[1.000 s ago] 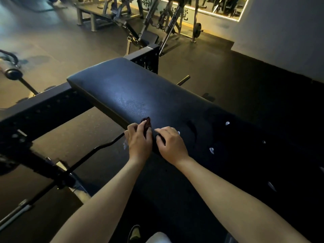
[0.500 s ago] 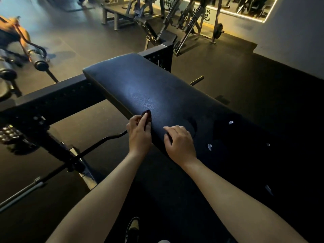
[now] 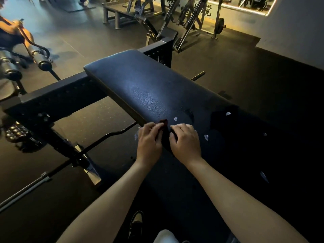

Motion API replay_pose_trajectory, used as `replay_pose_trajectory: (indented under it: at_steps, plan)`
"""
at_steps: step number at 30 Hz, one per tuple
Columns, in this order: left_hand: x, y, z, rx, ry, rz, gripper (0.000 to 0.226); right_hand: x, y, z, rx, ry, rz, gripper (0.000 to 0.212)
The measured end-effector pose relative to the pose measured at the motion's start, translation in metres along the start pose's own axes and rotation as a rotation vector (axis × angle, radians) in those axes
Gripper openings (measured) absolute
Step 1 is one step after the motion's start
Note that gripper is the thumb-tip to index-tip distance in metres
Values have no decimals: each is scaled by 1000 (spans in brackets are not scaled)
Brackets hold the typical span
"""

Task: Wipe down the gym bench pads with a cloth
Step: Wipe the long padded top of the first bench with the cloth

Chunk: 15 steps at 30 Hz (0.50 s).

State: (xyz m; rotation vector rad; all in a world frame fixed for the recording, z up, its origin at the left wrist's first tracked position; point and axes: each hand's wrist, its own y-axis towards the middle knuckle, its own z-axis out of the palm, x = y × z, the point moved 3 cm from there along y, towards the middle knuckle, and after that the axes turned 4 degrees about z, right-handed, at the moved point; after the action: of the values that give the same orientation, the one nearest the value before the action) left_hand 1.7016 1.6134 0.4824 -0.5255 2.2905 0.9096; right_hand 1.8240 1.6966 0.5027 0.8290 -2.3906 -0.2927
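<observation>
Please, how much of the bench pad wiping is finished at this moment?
Done: nothing I can confirm; the bench pad shows only a sheen, no clear wiped streak. In hand: the left hand and right hand both grip the dark cloth at the pad's near left edge. Left: small pale spots lie on the pad beside the hands, so most of the wiping seems ahead.

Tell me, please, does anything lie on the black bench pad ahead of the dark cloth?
Only small pale flecks lie on the black bench pad beyond the dark red cloth, which the left hand and right hand hold; nothing larger shows.
</observation>
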Motion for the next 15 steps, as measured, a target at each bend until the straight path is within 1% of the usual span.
replay_pose_trajectory:
  at_steps: [2, 4, 6, 9, 12, 15]
  plan:
    - [11, 21, -5, -34, 5, -98, 36, 3, 2, 2, 30, -22, 9, 32]
    - [15, 38, 3, 9, 0, -212, 40, 4, 3, 2, 42, -20, 23, 33]
    - [15, 43, 14, 61, 50, -252, 41, 4, 3, 0, 38, -6, 34, 34]
    - [12, 38, 15, 59, 86, -160, 37, 1, 1, -2, 26, 50, 49, 37]
    - [-2, 11, 14, 51, 117, 28, 34, -5, 3, -3, 8, 170, 111, 37]
    - [-15, -8, 16, 65, 65, 48, 32, -6, 5, -4, -10, 216, 146, 33]
